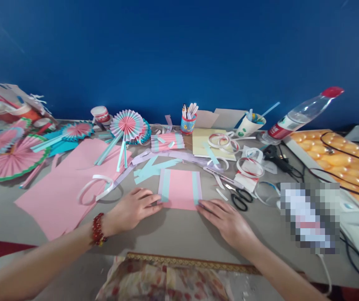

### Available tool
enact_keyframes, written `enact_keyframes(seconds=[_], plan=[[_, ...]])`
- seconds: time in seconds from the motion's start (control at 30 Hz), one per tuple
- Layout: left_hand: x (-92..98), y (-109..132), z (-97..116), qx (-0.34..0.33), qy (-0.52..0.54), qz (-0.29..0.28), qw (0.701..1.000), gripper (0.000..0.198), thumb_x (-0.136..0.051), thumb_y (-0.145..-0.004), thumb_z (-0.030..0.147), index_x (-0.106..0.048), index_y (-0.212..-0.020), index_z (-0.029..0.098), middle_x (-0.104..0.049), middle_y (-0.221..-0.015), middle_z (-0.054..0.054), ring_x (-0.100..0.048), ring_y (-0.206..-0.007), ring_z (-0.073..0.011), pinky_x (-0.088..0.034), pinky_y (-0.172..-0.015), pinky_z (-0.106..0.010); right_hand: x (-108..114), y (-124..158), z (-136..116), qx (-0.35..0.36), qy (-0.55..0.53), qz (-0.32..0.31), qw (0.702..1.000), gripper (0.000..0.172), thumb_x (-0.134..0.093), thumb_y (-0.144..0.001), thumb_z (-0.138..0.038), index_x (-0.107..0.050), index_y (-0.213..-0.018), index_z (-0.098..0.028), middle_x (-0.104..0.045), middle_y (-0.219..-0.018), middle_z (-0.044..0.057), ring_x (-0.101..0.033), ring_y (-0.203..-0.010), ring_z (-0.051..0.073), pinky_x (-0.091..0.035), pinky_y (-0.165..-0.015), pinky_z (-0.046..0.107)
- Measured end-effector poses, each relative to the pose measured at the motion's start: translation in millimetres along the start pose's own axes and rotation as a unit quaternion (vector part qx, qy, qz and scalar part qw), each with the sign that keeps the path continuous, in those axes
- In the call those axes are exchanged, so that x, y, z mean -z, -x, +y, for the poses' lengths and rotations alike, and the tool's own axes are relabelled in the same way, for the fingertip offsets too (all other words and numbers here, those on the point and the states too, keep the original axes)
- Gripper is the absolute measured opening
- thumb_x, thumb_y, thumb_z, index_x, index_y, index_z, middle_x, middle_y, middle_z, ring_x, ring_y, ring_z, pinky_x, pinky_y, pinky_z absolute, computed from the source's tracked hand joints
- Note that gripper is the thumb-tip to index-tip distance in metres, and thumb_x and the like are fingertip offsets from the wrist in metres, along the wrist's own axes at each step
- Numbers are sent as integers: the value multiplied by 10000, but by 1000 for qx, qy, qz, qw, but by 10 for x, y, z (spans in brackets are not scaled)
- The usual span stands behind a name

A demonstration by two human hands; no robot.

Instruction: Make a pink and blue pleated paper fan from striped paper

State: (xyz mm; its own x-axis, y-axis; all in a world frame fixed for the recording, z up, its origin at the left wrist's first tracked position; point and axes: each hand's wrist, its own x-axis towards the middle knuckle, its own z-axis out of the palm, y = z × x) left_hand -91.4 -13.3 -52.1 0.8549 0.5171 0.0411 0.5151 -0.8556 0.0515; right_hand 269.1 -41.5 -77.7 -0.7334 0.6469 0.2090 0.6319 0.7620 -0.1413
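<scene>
Between my left hand (137,209) and right hand (226,217), the striped paper (182,190) lies flat, its near corners touched by my extended fingers (211,207), neither hand closed, probably to steady it.

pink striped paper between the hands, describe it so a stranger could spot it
Below the blue wall is a grey table. Near its front, between the left hand and right hand, lies a flat pink paper rectangle. Teal and lilac side stripes distinguish it from the large plain pink sheets, and flatness from the pleated striped pink paper behind.
</scene>
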Motion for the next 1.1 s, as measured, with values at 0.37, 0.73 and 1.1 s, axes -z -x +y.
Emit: enact_keyframes(seconds=[0.37,0.73,1.1], plan=[[-10,138,69,-6,1,-20,1000,530,-412,-930,102,-419,-1453,188,-428,-1509,-54,-387,-1323,-232,-336,-1076,-387,96,-36,-144,-56,15,32,998,398,-407,-895,-62,-664,-1177,-174,-673,-1226,65,-546,-1096,238,-458,-916,393],[-60,186,50,41,71,66,994,489,-396,-911,62,-472,-1381,178,-533,-1397,-104,-521,-1209,-223,-419,-1015,-368,57,-699,-374,-90,32,8,995,75,-612,-884,-138,-650,-924,-188,-652,-922,64,-563,-844,240,-448,-745,374],[143,-235,394,121,239,149,952,826,-524,-890,629,-236,-1512,168,-434,-1465,-192,-434,-1342,-328,-419,-1077,-468,94,-770,-627,-188,-258,140,937,81,-598,-896,-279,-568,-933,-214,-627,-868,37,-611,-742,186,-500,-670,288]])
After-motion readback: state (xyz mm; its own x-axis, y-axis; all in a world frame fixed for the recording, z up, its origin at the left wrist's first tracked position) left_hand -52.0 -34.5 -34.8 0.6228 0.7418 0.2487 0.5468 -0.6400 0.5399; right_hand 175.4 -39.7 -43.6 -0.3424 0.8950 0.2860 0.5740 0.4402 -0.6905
